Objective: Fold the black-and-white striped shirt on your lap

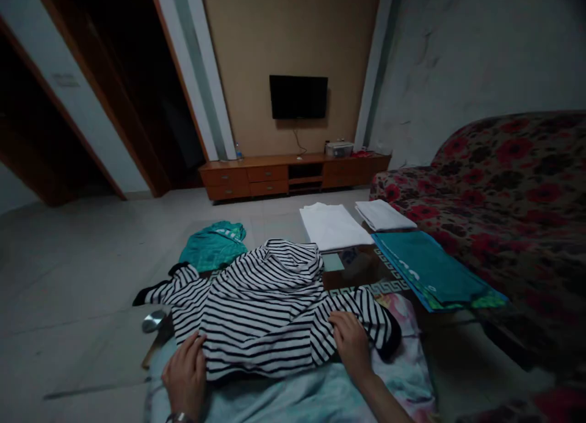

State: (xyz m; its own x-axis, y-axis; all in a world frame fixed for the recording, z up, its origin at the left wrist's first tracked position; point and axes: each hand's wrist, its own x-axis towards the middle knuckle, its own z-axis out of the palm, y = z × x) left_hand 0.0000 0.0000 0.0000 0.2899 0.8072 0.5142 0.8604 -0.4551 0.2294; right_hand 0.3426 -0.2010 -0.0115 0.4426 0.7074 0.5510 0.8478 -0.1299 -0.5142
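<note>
A black-and-white striped shirt [256, 313] lies spread out before me, with dark trim on its short sleeves. Its collar end points away from me. At the shirt's near left edge, my left hand [185, 371] is closed on the fabric, fingers bent over it. My right hand [351, 343] has its fingers curled on the striped cloth by the right sleeve. The thumbs are mostly hidden. Beneath the shirt is a pale teal and pink patterned cloth [293, 395].
Beyond the shirt lie a crumpled teal garment [213, 246], folded white cloths [336, 224] and a folded teal garment [430, 267]. A round silvery object [153, 321] is at left. A floral sofa [503, 179] stands right. A wooden TV cabinet [268, 182] lines the far wall.
</note>
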